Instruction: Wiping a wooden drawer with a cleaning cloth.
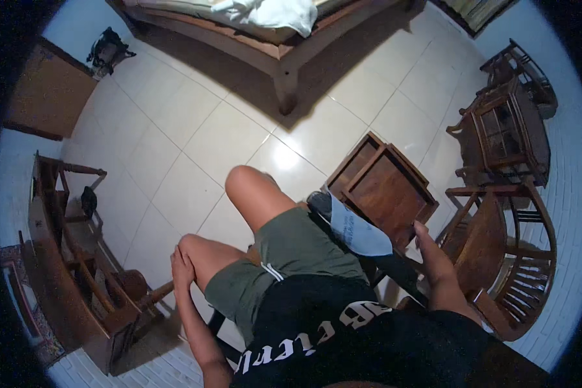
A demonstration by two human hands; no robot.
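Note:
My left hand (182, 269) lies on my bent left knee (191, 245), holding nothing. At the near edge of a reddish-brown wooden tray or drawer (385, 201) is my right hand (421, 235). Its fingers are partly hidden, so its grip cannot be told. A divider strip runs across the wooden piece, which is beside my right leg (259, 196). Between that leg and the wood hangs a light blue sheet or cloth (359, 230) bearing print. A dark object (320, 203) shows at the sheet's upper end.
A wooden bed frame (276, 53) with white cloth (281, 17) stands ahead on the tiled floor (213, 131). To my right are a wooden armchair (494, 247) and a small glazed cabinet (504, 133). Wooden furniture (72, 257) stands left; a black bag (109, 51) sits by the far-left wall.

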